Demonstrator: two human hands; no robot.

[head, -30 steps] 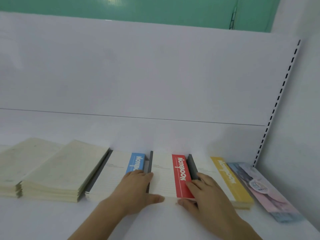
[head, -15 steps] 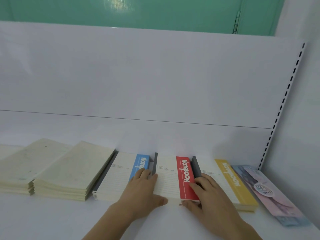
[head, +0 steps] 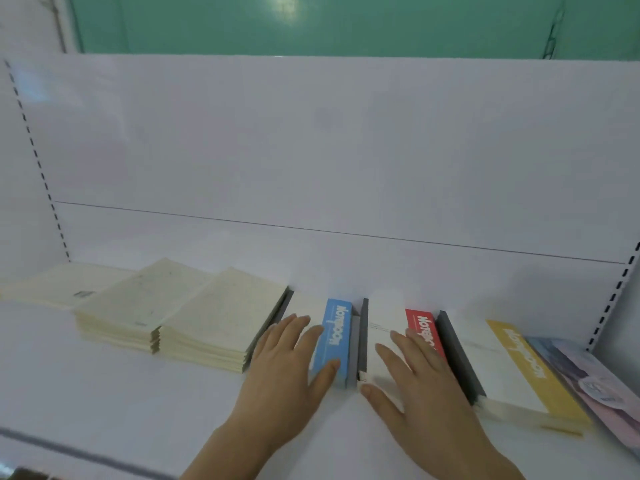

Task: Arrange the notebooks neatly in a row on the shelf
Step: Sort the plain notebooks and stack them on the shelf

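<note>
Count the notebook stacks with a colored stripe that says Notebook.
3: blue stripe under the left hand, red stripe under the right hand, yellow stripe further right.

Blue-, red-, yellow-banded white notebooks [head: 384, 341]

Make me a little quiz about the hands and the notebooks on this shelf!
1. True or false: the left hand rests flat on the blue-striped notebook.
2. Which notebook does the right hand touch? A yellow-striped B red-striped C pink
3. Fill in: at the row's right end, past the yellow-striped notebook, lies a ___ notebook.

Key: 1 true. 2 B, the red-striped notebook. 3 pink, the pink notebook.
</note>
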